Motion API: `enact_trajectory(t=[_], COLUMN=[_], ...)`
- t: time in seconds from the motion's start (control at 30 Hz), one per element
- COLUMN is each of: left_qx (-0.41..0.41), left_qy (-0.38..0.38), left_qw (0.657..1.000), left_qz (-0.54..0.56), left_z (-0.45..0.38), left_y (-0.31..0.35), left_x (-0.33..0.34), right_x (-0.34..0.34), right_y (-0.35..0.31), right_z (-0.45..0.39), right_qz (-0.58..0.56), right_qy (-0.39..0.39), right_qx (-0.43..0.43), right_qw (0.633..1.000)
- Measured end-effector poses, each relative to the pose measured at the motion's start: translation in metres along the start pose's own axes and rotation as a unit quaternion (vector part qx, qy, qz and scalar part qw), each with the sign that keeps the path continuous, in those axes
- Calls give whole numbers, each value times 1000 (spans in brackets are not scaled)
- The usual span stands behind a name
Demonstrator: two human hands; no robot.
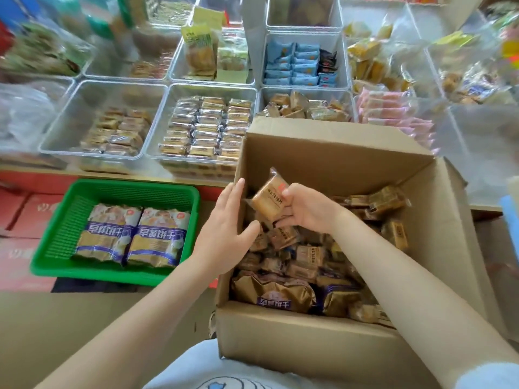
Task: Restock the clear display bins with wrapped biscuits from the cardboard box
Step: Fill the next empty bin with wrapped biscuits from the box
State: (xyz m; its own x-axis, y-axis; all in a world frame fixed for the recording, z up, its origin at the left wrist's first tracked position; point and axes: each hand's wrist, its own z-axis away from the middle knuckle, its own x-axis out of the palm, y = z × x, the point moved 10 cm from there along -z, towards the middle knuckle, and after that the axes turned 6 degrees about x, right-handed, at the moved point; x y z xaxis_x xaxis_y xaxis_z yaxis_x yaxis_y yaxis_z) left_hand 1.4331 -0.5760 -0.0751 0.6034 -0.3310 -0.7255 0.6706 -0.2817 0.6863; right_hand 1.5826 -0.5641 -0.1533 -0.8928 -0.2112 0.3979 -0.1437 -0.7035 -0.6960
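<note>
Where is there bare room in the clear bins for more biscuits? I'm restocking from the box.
The front-left bin has bare floor along its left wall and far side. The middle bin beside it is packed in tight rows, and the bin behind the cardboard box is heaped.

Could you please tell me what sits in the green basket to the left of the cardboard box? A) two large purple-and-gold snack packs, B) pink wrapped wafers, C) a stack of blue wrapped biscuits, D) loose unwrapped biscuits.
A: the green basket holds two large purple-and-gold packs lying side by side, left of the cardboard box.
</note>
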Motion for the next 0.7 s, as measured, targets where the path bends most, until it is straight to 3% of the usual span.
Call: enact_trajectory(t=[0.1,0.2,0.37,0.47,0.57,0.7], left_qx=[37,80,33,24,13,-14], left_qy=[49,113,153,153,114,36], left_qw=[998,989,984,986,990,999], left_qz=[14,54,80,61,86,0], left_z=[1,-3,-24,-39,-57,-80], left_y=[17,32,1,-44,-111,-248], left_x=[-14,-42,-96,-129,-158,-207], right_x=[12,32,104,150,181,212], right_y=[-38,-75,-126,-134,-146,-171], right_z=[28,42,32,-15,-79,-185], right_qz=[-11,82,248,299,326,455], right_qy=[-9,84,198,174,212,302], right_qx=[-70,-141,-201,-162,-143,-141], right_qw=[997,983,927,924,910,826])
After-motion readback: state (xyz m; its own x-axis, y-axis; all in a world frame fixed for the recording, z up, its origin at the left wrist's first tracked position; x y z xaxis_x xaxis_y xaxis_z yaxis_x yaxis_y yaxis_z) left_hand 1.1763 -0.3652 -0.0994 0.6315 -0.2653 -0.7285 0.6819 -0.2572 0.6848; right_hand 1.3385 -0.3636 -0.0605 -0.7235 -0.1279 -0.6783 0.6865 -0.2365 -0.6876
